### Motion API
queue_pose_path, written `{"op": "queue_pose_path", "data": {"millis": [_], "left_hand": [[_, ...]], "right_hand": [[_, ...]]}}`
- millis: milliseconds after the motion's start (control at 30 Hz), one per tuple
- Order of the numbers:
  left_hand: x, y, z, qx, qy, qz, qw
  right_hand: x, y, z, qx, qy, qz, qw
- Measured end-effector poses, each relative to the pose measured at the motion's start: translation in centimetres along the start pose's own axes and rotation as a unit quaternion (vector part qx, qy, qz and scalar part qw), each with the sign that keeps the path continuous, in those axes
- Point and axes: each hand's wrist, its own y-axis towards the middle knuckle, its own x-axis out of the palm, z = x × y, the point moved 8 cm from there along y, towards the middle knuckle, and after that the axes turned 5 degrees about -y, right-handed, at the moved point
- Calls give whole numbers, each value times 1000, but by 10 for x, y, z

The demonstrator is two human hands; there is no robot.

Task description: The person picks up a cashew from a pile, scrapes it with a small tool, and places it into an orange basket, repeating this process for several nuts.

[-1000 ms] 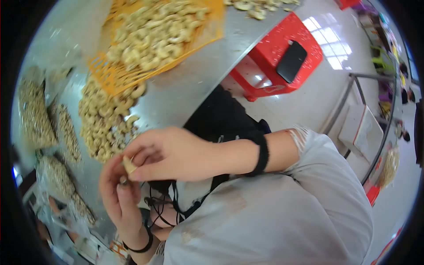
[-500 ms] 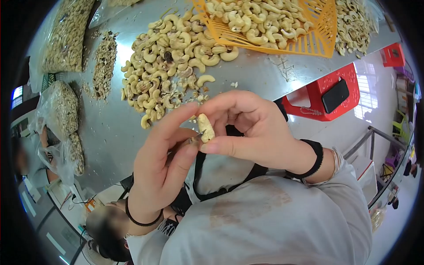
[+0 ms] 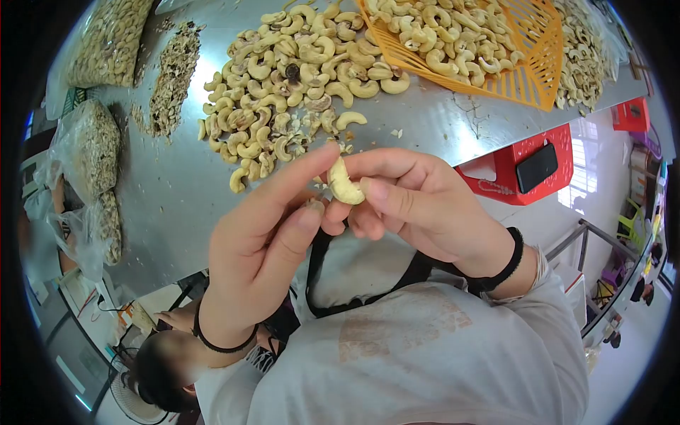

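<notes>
Between the thumb and fingers of my right hand (image 3: pixel 418 195) is a pale, curved cashew nut (image 3: pixel 345 184), held just above the table's near edge. My left hand (image 3: pixel 273 227) is beside it, with the index fingertip close against the nut's upper end. The left thumb is bent in toward the fingers, where a small metal blade showed earlier; now it is mostly hidden. Beyond both hands lies a loose pile of cashews (image 3: pixel 283 85), some with brown skin left on, with skin flakes (image 3: pixel 297 127) at its near side.
An orange slotted basket (image 3: pixel 535 71) of pale cashews stands at the back right, beside more nuts (image 3: pixel 581 64). Skin scraps (image 3: pixel 173 78) and filled plastic bags (image 3: pixel 106 49) lie left. A phone (image 3: pixel 536 168) rests on a red stool (image 3: pixel 559 152). Another person (image 3: pixel 170 361) is at lower left.
The cashew has turned from end-on to showing its curved side. My right fingers have shifted around it, and my left thumb has drawn back from it. The view has shifted slightly.
</notes>
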Motion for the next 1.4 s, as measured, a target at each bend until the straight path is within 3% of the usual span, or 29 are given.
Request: {"op": "queue_pose_path", "data": {"millis": [233, 300, 333, 400, 433, 500, 933, 1000, 1067, 1167, 1233, 1267, 1333, 1400], "left_hand": [[2, 3, -1, 7, 55, -7, 998], [2, 2, 4, 111, 155, 12, 982], [2, 2, 6, 111, 154, 12, 982], [1, 2, 0, 14, 135, -5, 991], [-3, 2, 2, 14, 135, -4, 991], [-6, 1, -13, -82, -3, -32, 996], [-1, 3, -2, 4, -1, -21, 1000], [-1, 1, -12, -88, -105, -24, 990], [-9, 2, -10, -80, -115, 10, 990], [-25, -1, -4, -54, -105, 71, 990], [-35, -3, -2, -38, -85, 99, 991], [-41, -4, -3, -35, -69, 114, 990], [-47, -2, -5, -30, -55, 130, 990], [-50, -1, -10, -32, 96, 140, 985]], "right_hand": [[-1, 1, 2, 0, -2, 7, 1000], [-3, 1, -2, -29, -89, 26, 995], [-3, 0, -1, -29, -90, 26, 995], [-6, -1, 0, -21, -103, 50, 993], [-7, -1, -1, -21, -104, 50, 993], [-2, 0, 2, 5, -97, 10, 995], [6, -1, -8, 0, -140, -20, 990], [3, -4, -12, -4, -163, -1, 987], [-3, -5, -29, -50, -195, 37, 979], [-21, -13, -86, -205, -264, 91, 938], [-36, -28, -128, -347, -369, 235, 830], [-37, -27, -135, -346, -370, 235, 830], [-26, -44, -160, -412, -537, 358, 643], [-25, -44, -156, -406, -525, 351, 661]]}}
